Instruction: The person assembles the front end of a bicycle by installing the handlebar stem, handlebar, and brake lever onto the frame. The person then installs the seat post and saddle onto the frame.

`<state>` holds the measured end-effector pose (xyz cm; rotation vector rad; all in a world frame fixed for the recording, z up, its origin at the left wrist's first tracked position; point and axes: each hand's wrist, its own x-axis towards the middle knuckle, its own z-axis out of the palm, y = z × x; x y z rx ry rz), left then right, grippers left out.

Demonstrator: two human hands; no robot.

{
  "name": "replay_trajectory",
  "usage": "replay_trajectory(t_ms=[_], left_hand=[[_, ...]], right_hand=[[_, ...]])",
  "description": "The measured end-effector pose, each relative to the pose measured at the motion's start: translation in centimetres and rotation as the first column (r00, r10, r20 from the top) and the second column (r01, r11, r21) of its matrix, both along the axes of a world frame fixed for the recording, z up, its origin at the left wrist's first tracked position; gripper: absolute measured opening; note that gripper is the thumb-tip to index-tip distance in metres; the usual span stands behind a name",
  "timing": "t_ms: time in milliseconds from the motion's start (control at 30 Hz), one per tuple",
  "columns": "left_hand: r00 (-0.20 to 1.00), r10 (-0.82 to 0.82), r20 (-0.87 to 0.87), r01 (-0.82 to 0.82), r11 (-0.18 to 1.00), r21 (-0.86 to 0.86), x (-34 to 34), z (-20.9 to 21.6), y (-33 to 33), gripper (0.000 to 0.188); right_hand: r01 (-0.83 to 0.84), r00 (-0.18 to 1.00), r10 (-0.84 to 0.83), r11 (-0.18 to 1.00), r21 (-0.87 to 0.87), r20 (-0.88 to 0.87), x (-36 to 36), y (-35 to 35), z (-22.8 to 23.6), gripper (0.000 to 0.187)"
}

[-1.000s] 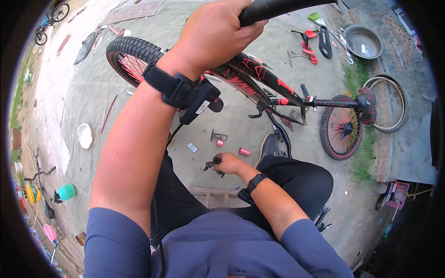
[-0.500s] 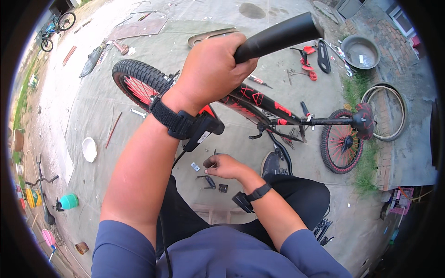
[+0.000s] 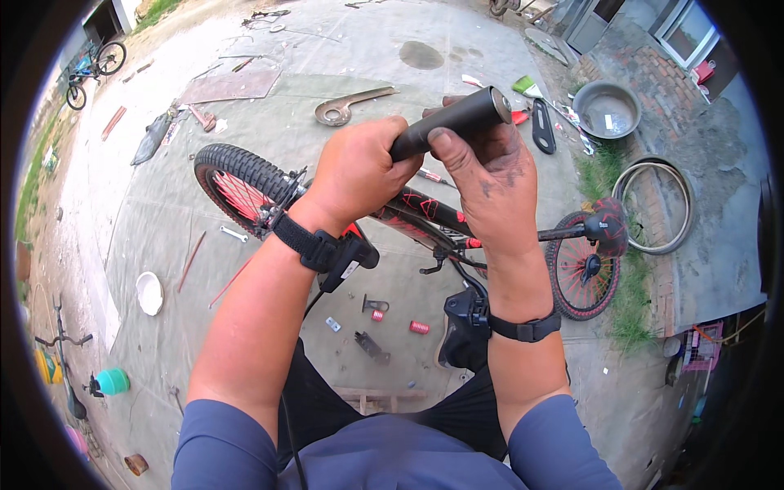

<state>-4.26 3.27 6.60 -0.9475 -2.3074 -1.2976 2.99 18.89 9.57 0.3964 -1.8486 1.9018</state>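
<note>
Both hands are raised close to the camera around a black handlebar grip point(image 3: 453, 122), a dark cylinder that tilts up toward the right. The left hand point(image 3: 359, 175) is wrapped tight around its lower end, fingers fully curled, a black wrist strap with a small device point(image 3: 327, 249) just below it. The right hand point(image 3: 486, 184) closes on the upper part from the right side, thumb pressed along the grip and the grimy fingers folded behind it; a black watch band point(image 3: 527, 328) circles that wrist.

Beneath the hands, on the grey concrete ground point(image 3: 163, 212), a red and black bicycle point(image 3: 425, 216) lies on its side, its knobby front tyre point(image 3: 237, 175) to the left and the rear wheel point(image 3: 584, 269) with red spokes to the right. Small parts lie near the person's knees: a red cylinder point(image 3: 419, 327) and a dark bracket point(image 3: 371, 345). Farther off rest a large wrench point(image 3: 347, 104), a metal basin point(image 3: 606, 109) near the top right, a loose tyre point(image 3: 657, 204) on the grass edge, and a white dish point(image 3: 149, 292) to the left
</note>
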Motion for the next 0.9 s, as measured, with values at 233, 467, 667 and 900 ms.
replay_trajectory(t_ms=[233, 467, 667, 900], left_hand=[[0.999, 0.017, -0.045, -0.017, 1.000, 0.004, 0.0, 0.0, -0.1, 0.025], [0.999, 0.039, -0.009, -0.039, 0.999, -0.028, 0.3, 0.3, -0.1, 0.030], [0.999, 0.035, 0.007, -0.035, 0.999, -0.004, 0.2, 0.3, 0.0, 0.031], [0.998, 0.037, 0.060, -0.036, 0.999, -0.018, 0.3, 0.5, 0.1, 0.030]], right_hand=[[0.011, 0.997, -0.013, 0.999, -0.033, -0.070, -0.5, 0.0, -0.5, 0.033], [0.109, 0.985, -0.116, 0.992, -0.056, -0.131, -0.1, 1.8, 2.4, 0.033], [0.141, 0.966, -0.170, 0.978, -0.154, -0.193, 1.3, 5.7, 6.9, 0.032], [0.103, 0.968, -0.149, 0.970, -0.220, -0.203, 4.1, 13.2, 9.3, 0.040]])
